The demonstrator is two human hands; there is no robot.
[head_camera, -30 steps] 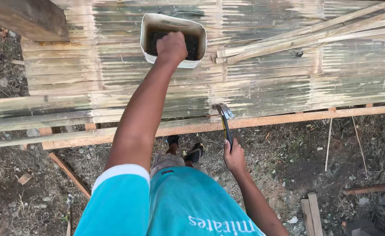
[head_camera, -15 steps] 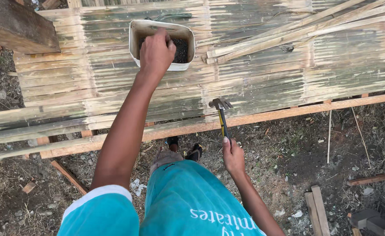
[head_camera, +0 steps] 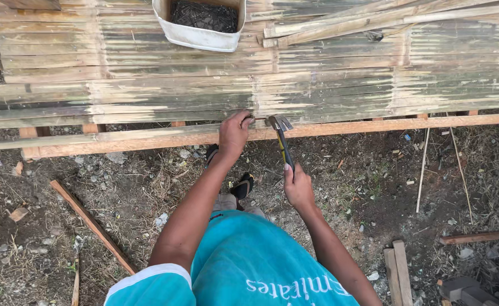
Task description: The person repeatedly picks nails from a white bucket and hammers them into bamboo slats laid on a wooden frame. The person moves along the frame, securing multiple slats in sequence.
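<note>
My left hand (head_camera: 233,134) rests on the front edge of a flattened bamboo panel (head_camera: 340,85), fingers pinched against the slats; whether it holds a nail I cannot tell. My right hand (head_camera: 298,187) grips the handle of a claw hammer (head_camera: 281,136), whose metal head sits just right of my left hand's fingertips at the panel's edge. A wooden rail (head_camera: 374,126) runs along under that edge. A white tub (head_camera: 199,35) filled with dark nails stands on the panel at the top, far from both hands.
Long bamboo strips (head_camera: 385,17) lie on the panel at the upper right. Bare ground with stones and dry grass lies below. A thin wooden batten (head_camera: 91,224) lies at left, wood offcuts (head_camera: 399,275) at lower right. My sandalled feet (head_camera: 241,184) stand near the rail.
My left hand has left the white tub and come down to the panel's front edge. The hammer head now sits right beside it. The view has shifted downward.
</note>
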